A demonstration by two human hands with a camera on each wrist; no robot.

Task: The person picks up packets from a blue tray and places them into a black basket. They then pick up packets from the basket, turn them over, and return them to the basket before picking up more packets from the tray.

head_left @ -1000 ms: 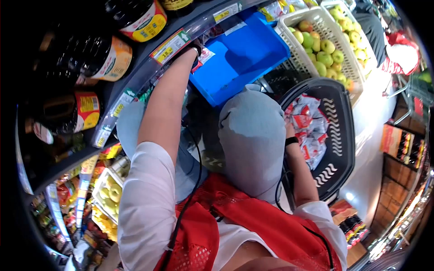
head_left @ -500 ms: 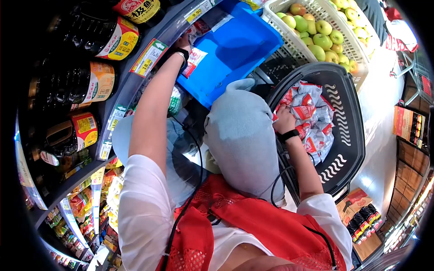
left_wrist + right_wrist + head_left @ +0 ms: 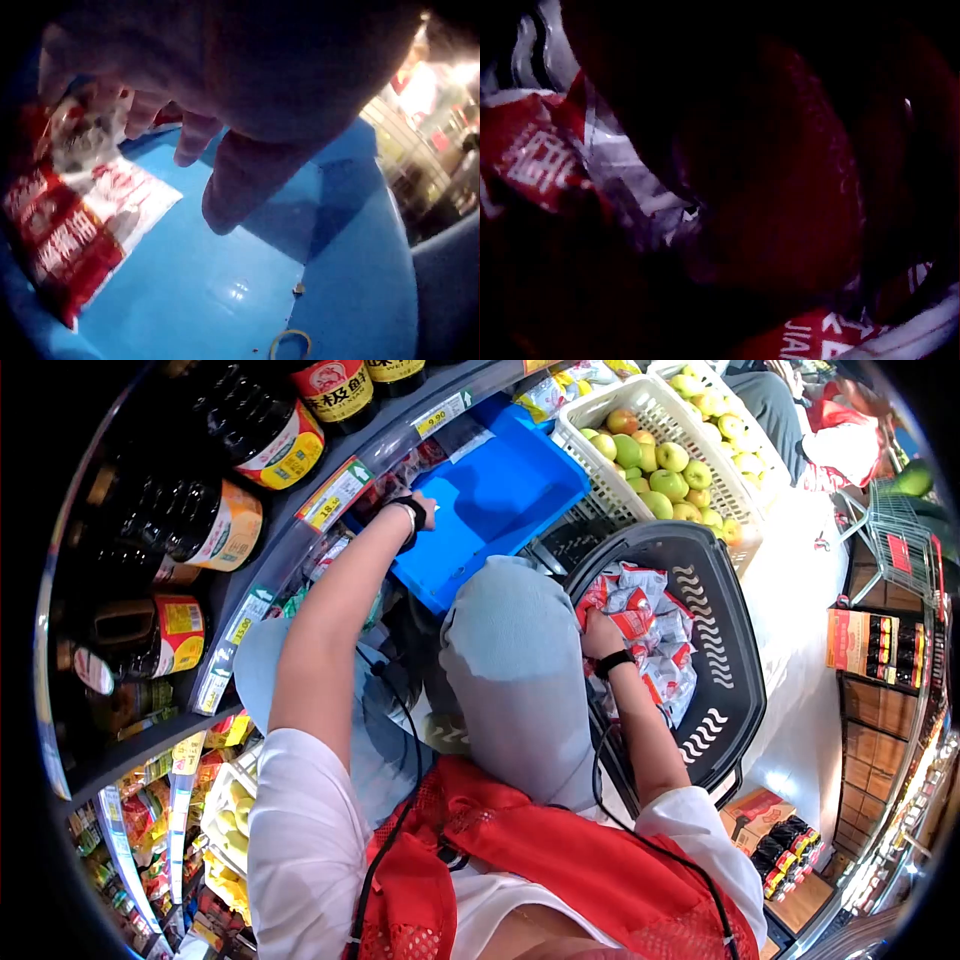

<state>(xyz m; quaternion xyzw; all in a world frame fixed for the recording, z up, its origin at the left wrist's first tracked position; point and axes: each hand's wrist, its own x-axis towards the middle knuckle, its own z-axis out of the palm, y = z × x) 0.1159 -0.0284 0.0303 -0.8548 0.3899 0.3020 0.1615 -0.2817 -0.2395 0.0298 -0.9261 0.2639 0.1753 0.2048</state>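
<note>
My left hand (image 3: 424,512) is over the left end of a blue bin (image 3: 500,485), fingers and thumb apart. In the left wrist view, a red-and-white packet (image 3: 71,232) with white lettering lies on the bin floor below that hand. A clear-windowed packet (image 3: 86,139) sits close behind it, partly covered by the fingers (image 3: 196,139). My right hand (image 3: 603,635) reaches into a black shopping basket (image 3: 738,660), down among several red-and-white packets (image 3: 655,645). Its fingers are hidden in the head view. The right wrist view is very dark, so I cannot tell whether they grip a packet.
Cream crates of apples (image 3: 660,465) stand beyond the bin and basket. Along the left runs a shelf edge (image 3: 290,550) with price tags, dark sauce bottles (image 3: 270,440) above it. My knee (image 3: 515,620) rises between bin and basket. A shopping cart (image 3: 895,550) stands far right.
My left hand has come out from by the shelf edge toward the bin's middle. My right hand, mostly hidden behind the knee earlier, now shows among the packets. The view has shifted somewhat.
</note>
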